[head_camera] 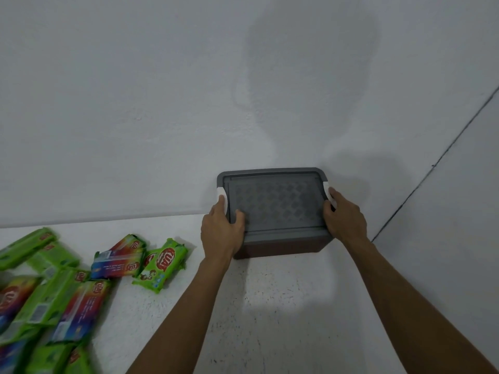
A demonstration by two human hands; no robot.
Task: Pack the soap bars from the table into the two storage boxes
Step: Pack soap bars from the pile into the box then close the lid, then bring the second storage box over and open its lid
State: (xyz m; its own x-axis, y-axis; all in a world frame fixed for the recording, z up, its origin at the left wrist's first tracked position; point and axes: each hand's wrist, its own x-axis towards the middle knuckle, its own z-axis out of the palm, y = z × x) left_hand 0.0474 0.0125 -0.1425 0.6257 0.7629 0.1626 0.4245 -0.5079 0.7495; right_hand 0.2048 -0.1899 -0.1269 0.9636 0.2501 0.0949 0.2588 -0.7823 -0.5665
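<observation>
1. Scanning from the left, we log green- and rainbow-wrapped soap bars (54, 292) heaped loose on the white speckled table (270, 306), not yet packed. The frame edge cuts the heap, so no count.
2. Left hand (220, 230) clasps the left end of the grey plastic lidded storage box (272, 209), which sits against the wall. Thumb lies on the lid, fingers over a white latch (222, 197).
3. Right hand (345, 217) clasps the opposite end over the second white latch (327, 191). We judge both are placed to unclip the lid.
4. Lid on, contents hidden. Second box not in view.
</observation>
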